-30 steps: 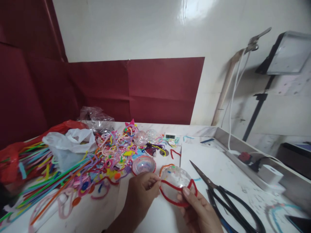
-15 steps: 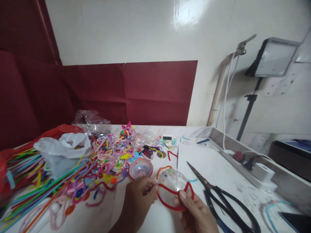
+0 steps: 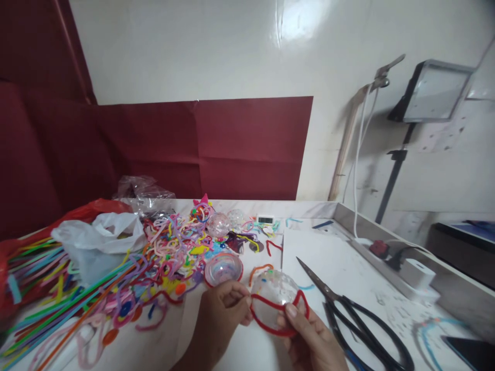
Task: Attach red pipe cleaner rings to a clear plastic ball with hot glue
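A red pipe cleaner (image 3: 266, 325), bent into a loop with a pointed bend at its right, is held between both hands. My left hand (image 3: 228, 306) pinches its left end between thumb and fingertips. On the other side, my right hand (image 3: 309, 330) grips it with thumb over fingers. Just behind the loop lies a clear plastic dome (image 3: 276, 286) with small coloured bits on it, partly hidden by the pipe cleaner. An orange pipe cleaner (image 3: 260, 268) curves along the dome's left side. Beyond my left hand sits a clear bowl-like half (image 3: 223, 269) with a red rim.
Large black-handled scissors (image 3: 348, 309) lie right of my right hand, blades pointing away. A heap of colourful pipe cleaners (image 3: 170, 247) spreads to the left, beside a white plastic bag (image 3: 96, 247). A power strip (image 3: 410, 288) runs along the right edge; a small digital display (image 3: 266, 220) stands behind.
Both hands keep their hold on the red pipe cleaner with hardly any movement. The whole view has shifted very slightly.
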### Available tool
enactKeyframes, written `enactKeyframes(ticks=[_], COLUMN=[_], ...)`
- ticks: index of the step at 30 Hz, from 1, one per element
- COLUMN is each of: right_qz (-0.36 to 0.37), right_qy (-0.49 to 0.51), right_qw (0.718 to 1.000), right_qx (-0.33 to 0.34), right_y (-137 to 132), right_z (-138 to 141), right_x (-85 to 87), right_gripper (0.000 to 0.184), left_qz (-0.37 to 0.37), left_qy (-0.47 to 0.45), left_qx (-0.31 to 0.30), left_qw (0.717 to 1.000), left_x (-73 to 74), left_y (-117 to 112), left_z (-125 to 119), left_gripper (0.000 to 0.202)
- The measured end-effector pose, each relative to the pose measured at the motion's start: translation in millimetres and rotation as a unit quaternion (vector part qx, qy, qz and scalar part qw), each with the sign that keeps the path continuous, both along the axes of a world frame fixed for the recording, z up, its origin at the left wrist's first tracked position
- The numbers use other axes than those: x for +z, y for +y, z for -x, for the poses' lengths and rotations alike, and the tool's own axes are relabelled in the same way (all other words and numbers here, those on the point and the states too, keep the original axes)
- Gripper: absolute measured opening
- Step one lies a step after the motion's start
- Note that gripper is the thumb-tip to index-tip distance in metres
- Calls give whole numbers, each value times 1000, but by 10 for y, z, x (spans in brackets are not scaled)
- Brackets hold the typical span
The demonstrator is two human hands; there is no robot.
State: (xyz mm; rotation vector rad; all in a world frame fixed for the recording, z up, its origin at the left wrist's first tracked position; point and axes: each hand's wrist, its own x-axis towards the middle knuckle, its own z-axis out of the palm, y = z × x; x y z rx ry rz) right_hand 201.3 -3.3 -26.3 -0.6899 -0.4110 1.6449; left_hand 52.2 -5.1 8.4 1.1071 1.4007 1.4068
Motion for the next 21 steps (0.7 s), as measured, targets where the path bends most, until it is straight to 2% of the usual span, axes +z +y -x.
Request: enactKeyframes(ticks=[9, 16, 21], right_qz=[-26, -62, -85], right_qy=[2, -24, -5], right_qw=[1000, 998, 996], right_qx=[-3, -16, -8], right_y=[-5, -11, 7], right_z=[18, 32, 22], right_x=[32, 118, 142], right_gripper=[36, 38, 35], left_qz=[7, 39, 54], left_qy=[-32, -77, -109], left_qx=[3, -17, -35], left_qw=[999, 996, 992], left_x=[-4, -6, -53], left_y=[17, 55, 70], left_z=[5, 40, 71], left_gripper=[8, 23, 37])
